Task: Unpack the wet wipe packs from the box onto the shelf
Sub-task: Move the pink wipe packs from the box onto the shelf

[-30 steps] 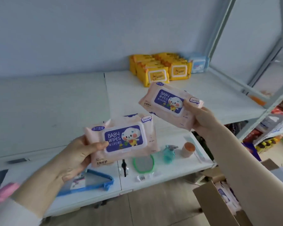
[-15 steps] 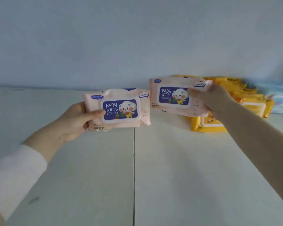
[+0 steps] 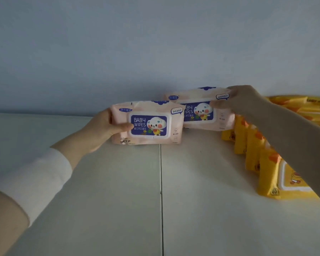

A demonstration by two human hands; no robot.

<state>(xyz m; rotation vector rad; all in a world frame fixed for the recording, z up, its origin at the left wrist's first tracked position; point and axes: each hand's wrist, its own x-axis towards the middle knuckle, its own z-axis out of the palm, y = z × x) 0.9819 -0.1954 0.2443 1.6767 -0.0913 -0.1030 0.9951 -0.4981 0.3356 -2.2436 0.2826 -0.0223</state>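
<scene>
From my remote seat I am gripping one pink wipe pack in each hand. The left hand point(image 3: 103, 126) is wrapping its thumb across the front of the left pack point(image 3: 148, 124) with the fingers behind it. The right hand point(image 3: 242, 100) is pinching the upper right corner of the right pack point(image 3: 198, 111), which is sitting at about one o'clock from the left one and partly behind it. Both packs are standing upright, labels facing me, low over the white shelf point(image 3: 118, 200) and close to the back wall point(image 3: 155, 43); I cannot tell whether their bottom edges are touching the board yet. The box is out of view. The yellow packs point(image 3: 262, 163) are lying in a row at three to four o'clock, just beside the right pack. To place these well, I am judging that I should be lowering the right pack first, snug against the yellow row without tipping it, then setting the left pack flush at its nine o'clock side, label forward. I should be letting go only once each base is sitting flat, since these soft packs look likely to sag or topple forward if released tilted.
</scene>
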